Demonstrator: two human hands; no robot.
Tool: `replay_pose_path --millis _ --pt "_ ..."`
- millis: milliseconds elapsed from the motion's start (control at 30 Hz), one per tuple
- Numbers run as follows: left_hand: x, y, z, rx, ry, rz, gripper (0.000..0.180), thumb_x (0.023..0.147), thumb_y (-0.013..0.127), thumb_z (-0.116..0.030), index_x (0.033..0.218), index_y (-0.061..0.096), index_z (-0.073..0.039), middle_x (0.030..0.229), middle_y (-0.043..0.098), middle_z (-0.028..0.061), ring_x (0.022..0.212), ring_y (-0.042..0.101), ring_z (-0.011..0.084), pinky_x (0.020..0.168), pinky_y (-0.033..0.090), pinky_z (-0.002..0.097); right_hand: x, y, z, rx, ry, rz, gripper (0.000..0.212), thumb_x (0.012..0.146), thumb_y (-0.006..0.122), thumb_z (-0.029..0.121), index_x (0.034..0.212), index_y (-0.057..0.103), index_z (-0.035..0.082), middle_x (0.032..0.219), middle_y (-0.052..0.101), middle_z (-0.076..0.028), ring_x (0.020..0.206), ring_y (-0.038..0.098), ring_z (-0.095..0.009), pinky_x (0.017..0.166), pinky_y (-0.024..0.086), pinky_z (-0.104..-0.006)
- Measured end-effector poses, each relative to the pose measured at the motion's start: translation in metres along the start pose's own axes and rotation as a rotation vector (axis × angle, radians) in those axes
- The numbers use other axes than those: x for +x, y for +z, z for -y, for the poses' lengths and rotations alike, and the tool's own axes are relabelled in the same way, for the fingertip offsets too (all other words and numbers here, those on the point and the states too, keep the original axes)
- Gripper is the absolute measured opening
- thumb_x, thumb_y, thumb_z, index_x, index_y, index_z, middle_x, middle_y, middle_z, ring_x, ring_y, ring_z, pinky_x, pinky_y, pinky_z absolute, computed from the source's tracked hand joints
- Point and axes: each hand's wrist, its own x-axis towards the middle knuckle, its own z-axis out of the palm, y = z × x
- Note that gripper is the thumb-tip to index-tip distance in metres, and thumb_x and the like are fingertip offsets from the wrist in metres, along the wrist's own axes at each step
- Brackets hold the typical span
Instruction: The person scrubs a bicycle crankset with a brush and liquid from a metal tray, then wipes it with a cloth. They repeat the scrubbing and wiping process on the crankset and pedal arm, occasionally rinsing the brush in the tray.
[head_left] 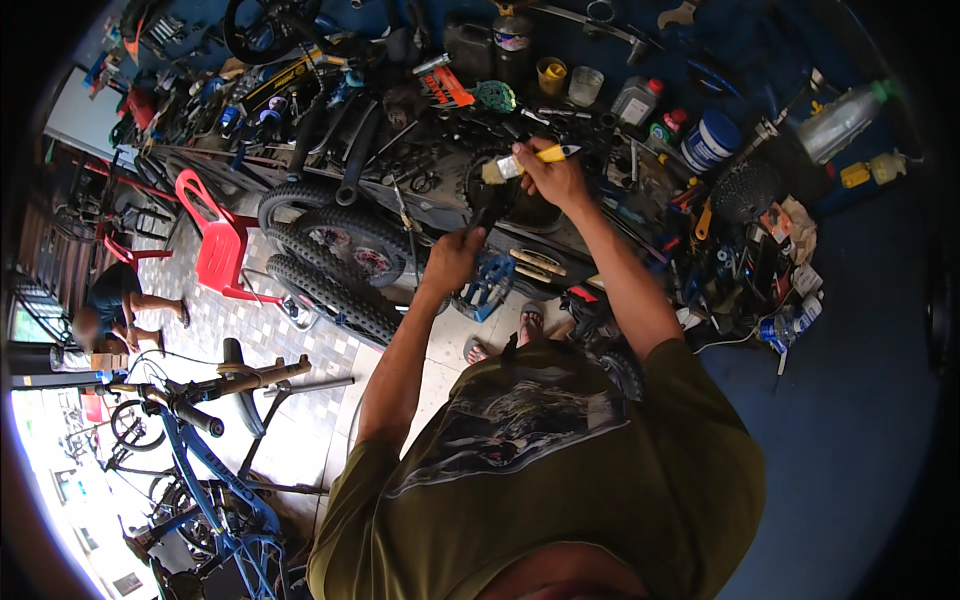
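My right hand (553, 177) grips a paintbrush (528, 160) with a yellow handle and pale bristles pointing left, above a dark round pan (520, 205) on the cluttered workbench. My left hand (452, 256) is closed around a dark bicycle part (488, 210) that reaches up toward the brush. A blue pedal (487, 283) lies just right of my left hand. Both forearms reach forward from my olive shirt.
The bench holds bottles (845, 118), a blue-and-white tub (711, 139), cups (551, 74) and many tools. Knobby tyres (325, 262) lean below the bench by a red plastic chair (220, 240). A blue bicycle (205, 455) stands lower left. A person (115, 305) crouches at far left.
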Motion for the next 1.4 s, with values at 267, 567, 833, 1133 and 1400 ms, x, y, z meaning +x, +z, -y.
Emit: replay_pose_path --millis 267,567,833,1133,1400 --pt "0.007 -0.006 0.002 -0.206 -0.152 0.102 0.069 0.099 0.052 -0.059 0.105 0.068 0.008 0.084 0.068 0.0231 0.082 0.063 0.0269 0.082 0.048 0.0407 -0.033 0.003 -0.014 0.095 -0.007 -0.019 0.034 0.1 0.065 0.033 0.085 0.065 0.003 0.062 0.062 -0.003 0.05 0.06 -0.008 0.043 0.046 -0.0249" --pt "-0.005 -0.009 0.014 -0.32 -0.162 0.107 0.068 0.1 0.054 -0.057 0.111 0.066 0.009 0.086 0.066 0.0125 0.087 0.058 0.0193 0.085 0.046 0.0364 -0.03 -0.011 -0.027 -0.188 -0.008 -0.11 0.033 0.097 0.07 0.034 0.089 0.064 0.002 0.066 0.06 -0.008 0.053 0.058 -0.015 0.052 0.046 -0.0327" --pt "-0.045 -0.008 0.059 -0.695 -0.082 0.09 0.05 0.106 0.047 -0.051 0.093 0.059 -0.004 0.06 0.057 0.0062 0.044 0.054 0.0153 0.044 0.043 0.0293 -0.027 -0.02 -0.046 -0.589 -0.212 0.067 0.03 0.085 0.081 0.026 0.108 0.072 0.009 0.101 0.067 -0.013 0.095 0.067 -0.034 0.078 0.052 -0.0426" --pt "-0.102 -0.044 0.051 -0.992 -0.094 0.098 0.049 0.108 0.046 -0.048 0.096 0.059 -0.003 0.058 0.054 0.0042 0.045 0.049 0.0124 0.044 0.038 0.0277 -0.058 -0.022 -0.071 -1.031 -0.148 0.267 0.053 0.086 0.055 -0.01 0.132 0.065 0.015 0.134 0.059 -0.013 0.128 0.054 -0.034 0.104 0.049 -0.0406" --pt "-0.165 -0.051 0.11 -1.067 -0.196 -0.156 0.044 0.107 0.05 -0.044 0.096 0.058 -0.003 0.064 0.058 0.0031 0.049 0.052 0.0108 0.047 0.04 0.027 -0.09 0.065 -0.019 -0.654 -0.265 0.324 0.036 0.092 0.063 0.012 0.127 0.066 0.007 0.124 0.064 -0.019 0.119 0.06 -0.036 0.101 0.049 -0.0437"
